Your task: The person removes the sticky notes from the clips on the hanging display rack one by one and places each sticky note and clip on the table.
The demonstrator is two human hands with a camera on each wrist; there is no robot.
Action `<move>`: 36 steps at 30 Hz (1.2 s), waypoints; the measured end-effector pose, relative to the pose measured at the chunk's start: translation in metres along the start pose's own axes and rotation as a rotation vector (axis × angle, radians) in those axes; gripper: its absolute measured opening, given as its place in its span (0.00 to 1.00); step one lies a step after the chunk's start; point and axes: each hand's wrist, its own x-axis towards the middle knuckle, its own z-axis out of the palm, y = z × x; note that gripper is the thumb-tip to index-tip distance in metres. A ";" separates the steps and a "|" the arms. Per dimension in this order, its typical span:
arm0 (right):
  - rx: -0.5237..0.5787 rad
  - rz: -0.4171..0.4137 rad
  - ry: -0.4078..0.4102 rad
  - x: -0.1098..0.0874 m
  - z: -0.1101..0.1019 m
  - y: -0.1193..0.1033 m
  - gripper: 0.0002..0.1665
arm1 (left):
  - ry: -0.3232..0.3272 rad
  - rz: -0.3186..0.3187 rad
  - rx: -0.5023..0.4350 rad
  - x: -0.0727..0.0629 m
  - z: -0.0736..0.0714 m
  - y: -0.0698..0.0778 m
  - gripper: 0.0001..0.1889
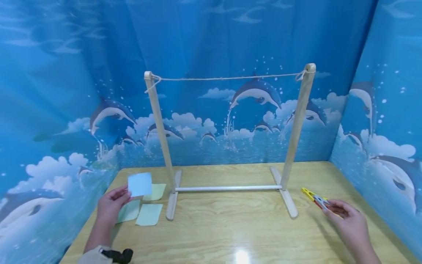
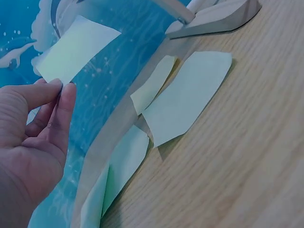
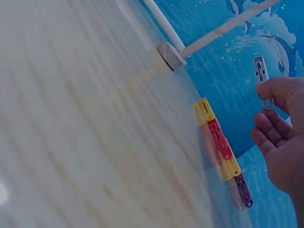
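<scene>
My left hand (image 1: 113,201) pinches a light-blue square of paper (image 1: 140,184) between thumb and fingertips, raised above the table. Below it lie several pale green and yellowish squares, among them a mint square (image 1: 149,215), a yellowish one (image 1: 159,191) and a green one (image 1: 129,211). At the right, my right hand (image 1: 350,222) holds a grey clothespin (image 3: 261,76) between thumb and fingers. Just beyond that hand, a yellow clothespin (image 3: 205,109), a red clothespin (image 3: 217,137) and a purple clothespin (image 3: 242,191) lie in a row on the table.
A wooden rack stands mid-table, with a left post (image 1: 159,128), a right post (image 1: 298,128) and a white lower bar (image 1: 227,188). A string (image 1: 224,78) is tied between the post tops. Blue dolphin-print curtains (image 1: 204,44) surround the wooden table (image 1: 217,227).
</scene>
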 end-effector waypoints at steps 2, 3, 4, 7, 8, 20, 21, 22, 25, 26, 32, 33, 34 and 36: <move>-0.036 0.051 -0.018 0.001 -0.001 0.002 0.23 | 0.010 -0.007 -0.016 0.004 -0.002 -0.001 0.21; -0.054 0.083 -0.027 0.002 -0.001 0.002 0.25 | 0.016 -0.014 -0.032 0.005 -0.003 -0.002 0.21; -0.075 0.115 -0.037 0.003 -0.001 0.003 0.27 | 0.019 -0.023 -0.043 0.006 -0.003 -0.002 0.21; -0.150 0.192 -0.071 0.005 -0.002 0.006 0.30 | 0.019 -0.044 -0.039 0.008 -0.005 -0.006 0.23; -0.168 0.205 -0.079 0.005 -0.003 0.007 0.30 | 0.020 -0.049 -0.037 0.009 -0.006 -0.007 0.23; -0.271 0.233 -0.236 0.010 -0.008 0.012 0.33 | -0.009 -0.059 0.025 0.024 -0.009 -0.022 0.28; -0.284 0.219 -0.242 0.010 -0.008 0.013 0.33 | -0.011 -0.064 0.036 0.025 -0.008 -0.023 0.29; -0.297 0.206 -0.247 0.010 -0.007 0.014 0.33 | -0.013 -0.068 0.049 0.026 -0.008 -0.023 0.29; -0.330 0.178 -0.268 0.010 -0.005 0.015 0.32 | -0.016 -0.061 0.104 0.029 -0.008 -0.024 0.28; -0.336 0.175 -0.272 0.010 -0.004 0.016 0.32 | -0.014 -0.056 0.134 0.030 -0.008 -0.024 0.27; -0.352 0.155 -0.263 0.008 0.000 0.019 0.30 | -0.009 -0.029 0.244 0.034 -0.010 -0.024 0.25; -0.358 0.145 -0.256 0.008 0.000 0.021 0.30 | -0.006 -0.029 0.250 0.035 -0.010 -0.023 0.25; -0.363 0.138 -0.250 0.007 0.000 0.021 0.30 | 0.001 -0.033 0.263 0.036 -0.009 -0.024 0.25; -0.375 0.123 -0.240 0.007 0.001 0.022 0.29 | 0.019 -0.034 0.299 0.037 -0.008 -0.024 0.24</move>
